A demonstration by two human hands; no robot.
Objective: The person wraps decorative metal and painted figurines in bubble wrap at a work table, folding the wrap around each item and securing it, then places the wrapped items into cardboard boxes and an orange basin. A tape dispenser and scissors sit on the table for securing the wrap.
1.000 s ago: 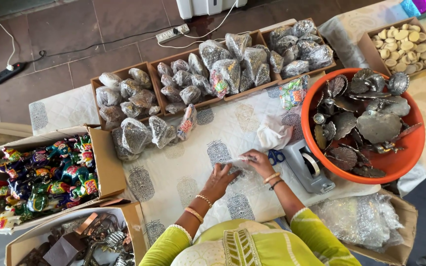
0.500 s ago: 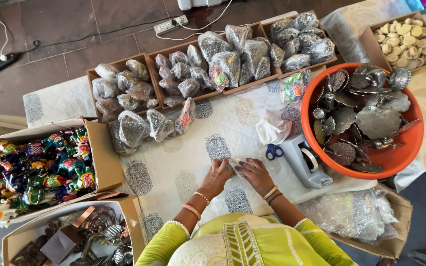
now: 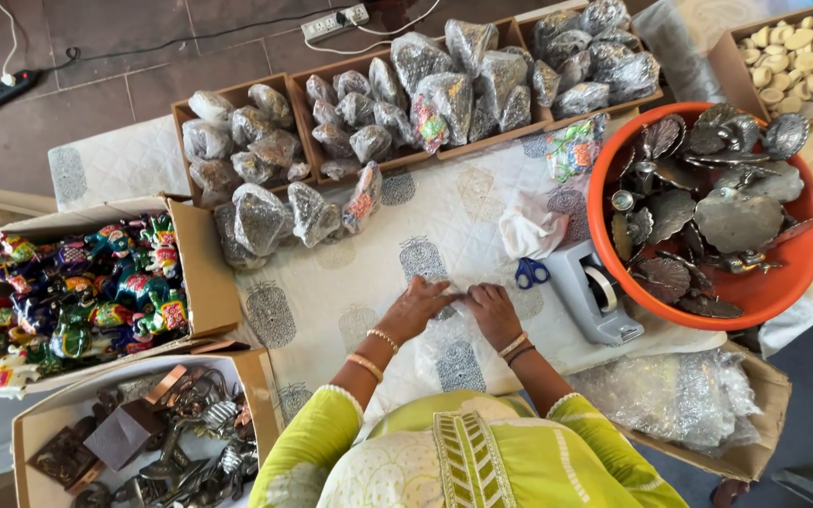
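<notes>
1. My left hand [image 3: 418, 306] and my right hand [image 3: 491, 312] lie side by side on the printed cloth [image 3: 331, 292], fingertips meeting, both pressed down on a clear plastic bag [image 3: 449, 348] that spreads from under my palms back toward my body.
2. Both hands are half curled, fingers pinching the bag's far edge; what is inside it I cannot tell, my hands cover it.
3. I judge this to be the closing step: folding or flattening the mouth of the bag.
4. The blue-handled scissors [image 3: 531, 273] lie just beyond my right hand, and the grey tape dispenser [image 3: 597, 293] stands just to its right.
5. The next move, as I judge it, calls for one hand to hold the fold flat while the other reaches for tape.
</notes>
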